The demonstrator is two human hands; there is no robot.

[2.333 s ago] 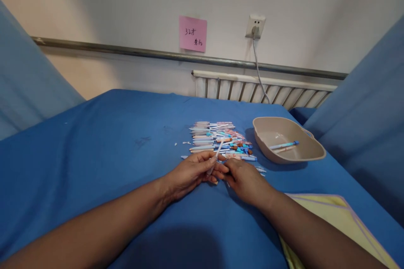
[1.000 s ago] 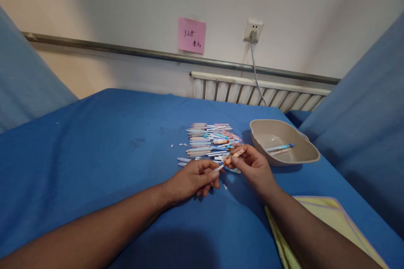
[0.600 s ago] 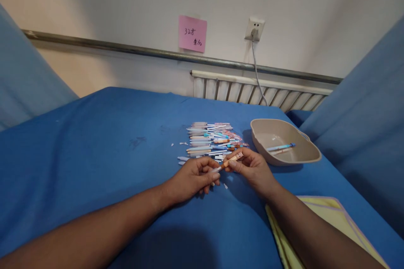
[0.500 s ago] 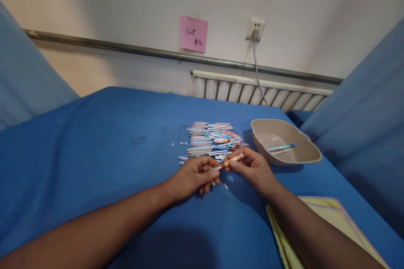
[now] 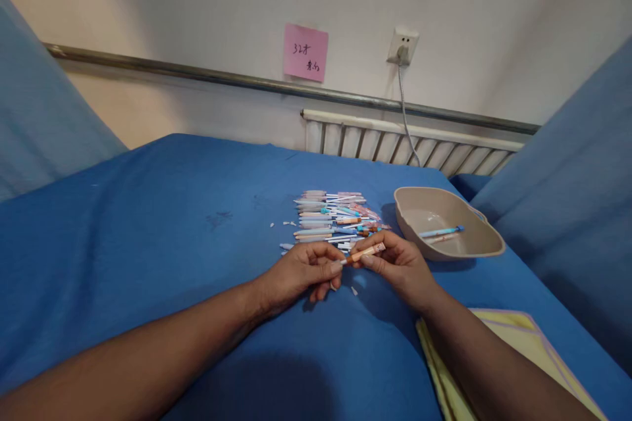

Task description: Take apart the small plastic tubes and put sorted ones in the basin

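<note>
Between the fingertips of my right hand [image 5: 395,264] is an orange and brown pen barrel [image 5: 370,251], tilted up to the right. A short white piece sticks out of its lower left end. My left hand [image 5: 306,271] pinches at that white piece with thumb and forefinger, so its far end is hidden. A small pale piece shows by the curled lower fingers of that hand. Just beyond both hands lie rows of pen parts [image 5: 316,216], grey, pale blue, pink and orange, with thin white refills among them.
A beige basin [image 5: 444,197] stands to the right with a blue pen [image 5: 439,231] and a pinkish one inside. Small white bits [image 5: 289,223] lie left of the rows, and a white tip [image 5: 354,291] lies near my hands. A yellow cloth [image 5: 508,322] is at the lower right.
The view has shifted slightly. My left fingers have drawn a little to the left along the white piece, while my right hand keeps its hold on the barrel.
</note>
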